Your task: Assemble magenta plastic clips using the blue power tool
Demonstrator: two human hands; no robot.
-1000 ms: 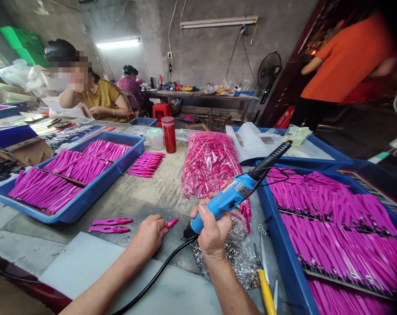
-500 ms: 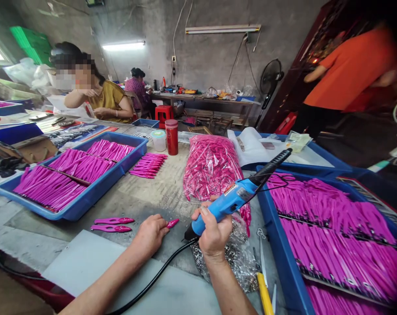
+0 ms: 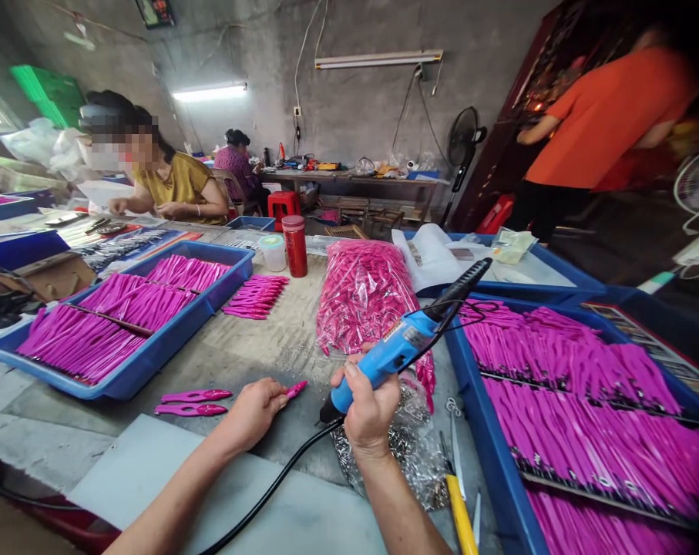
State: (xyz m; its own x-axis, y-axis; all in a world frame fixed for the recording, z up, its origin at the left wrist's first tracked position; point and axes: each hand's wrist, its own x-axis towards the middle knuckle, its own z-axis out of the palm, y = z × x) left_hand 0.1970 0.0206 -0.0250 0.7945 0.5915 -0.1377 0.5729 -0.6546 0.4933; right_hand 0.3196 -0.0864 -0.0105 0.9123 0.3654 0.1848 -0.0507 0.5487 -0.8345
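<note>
My left hand point(image 3: 255, 412) is closed on a slim pink piece point(image 3: 297, 388), whose glossy tip sticks out past my fingertips just above the tabletop. In my right hand point(image 3: 374, 408) is a blue electric screwdriver point(image 3: 378, 362), held at a slant with its black tip low and to the left, apart from the pink piece. A black cord point(image 3: 268, 486) runs from near its lower end. Two similar pink pieces point(image 3: 192, 403) with oval cut-outs lie left of my left hand. Beside my right wrist sits a clear bag of small metal parts point(image 3: 372, 462).
Blue trays of pink pieces stand left point(image 3: 123, 378) and right point(image 3: 470, 401). A clear bag of pink parts point(image 3: 366, 293), a red bottle point(image 3: 294, 250) and a pink stack point(image 3: 257, 297) sit behind. A yellow-handled tool point(image 3: 460, 512) lies right. Co-workers are seated and standing beyond.
The view has shifted slightly. My hands keep their hold on the pink piece and the screwdriver. A co-worker at the left has lowered a raised hand to the table.
</note>
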